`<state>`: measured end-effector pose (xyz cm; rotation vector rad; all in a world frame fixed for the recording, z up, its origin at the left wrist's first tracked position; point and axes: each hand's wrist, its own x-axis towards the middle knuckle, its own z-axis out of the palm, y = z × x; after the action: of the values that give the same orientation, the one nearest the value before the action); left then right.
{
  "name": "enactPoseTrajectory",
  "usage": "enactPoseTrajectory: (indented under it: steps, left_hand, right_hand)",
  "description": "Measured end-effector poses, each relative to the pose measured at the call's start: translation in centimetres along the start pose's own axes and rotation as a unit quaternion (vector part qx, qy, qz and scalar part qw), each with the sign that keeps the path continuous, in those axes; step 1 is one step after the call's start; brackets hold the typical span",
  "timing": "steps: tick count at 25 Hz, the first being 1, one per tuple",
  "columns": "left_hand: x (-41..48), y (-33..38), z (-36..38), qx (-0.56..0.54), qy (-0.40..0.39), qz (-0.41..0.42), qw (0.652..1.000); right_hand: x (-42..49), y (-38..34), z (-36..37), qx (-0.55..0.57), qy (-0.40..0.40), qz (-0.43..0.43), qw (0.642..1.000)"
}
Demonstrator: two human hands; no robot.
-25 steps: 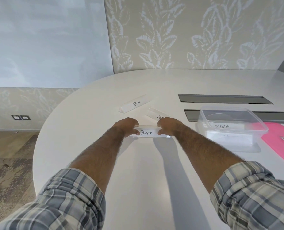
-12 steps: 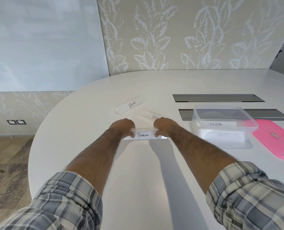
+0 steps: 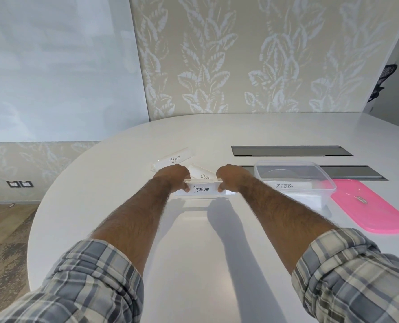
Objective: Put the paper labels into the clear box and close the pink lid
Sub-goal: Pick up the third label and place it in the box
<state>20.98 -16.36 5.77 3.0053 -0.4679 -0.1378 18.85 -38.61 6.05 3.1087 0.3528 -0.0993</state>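
My left hand (image 3: 173, 178) and my right hand (image 3: 231, 177) each grip one end of the folded paper label marked PENGUIN (image 3: 202, 188), held just above the white table. Behind it lie a label marked BEAR (image 3: 174, 159) and another partly hidden label (image 3: 202, 173) that starts with OS. The clear box (image 3: 295, 180) stands open to the right of my right hand, with a ZEBRA label (image 3: 284, 186) inside it. The pink lid (image 3: 368, 206) lies flat on the table right of the box.
Two grey recessed slots, a far slot (image 3: 291, 150) and a near slot (image 3: 357, 172), run across the table behind the box. The round table edge (image 3: 34, 229) curves down on the left, with floor beyond. A patterned wall stands behind the table.
Both hands have lifted the PENGUIN label slightly off the table; a shadow now shows below it. The camera has shifted a little.
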Motion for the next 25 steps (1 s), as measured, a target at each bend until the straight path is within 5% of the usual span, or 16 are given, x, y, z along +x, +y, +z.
enactPoseTrajectory:
  steps: [25]
  left_hand:
    - [4.6,25.2,-4.1,-0.005,0.062,0.086,0.994]
  right_hand:
    - [-10.9,22.8,-6.3,-0.007,0.06,0.093,0.994]
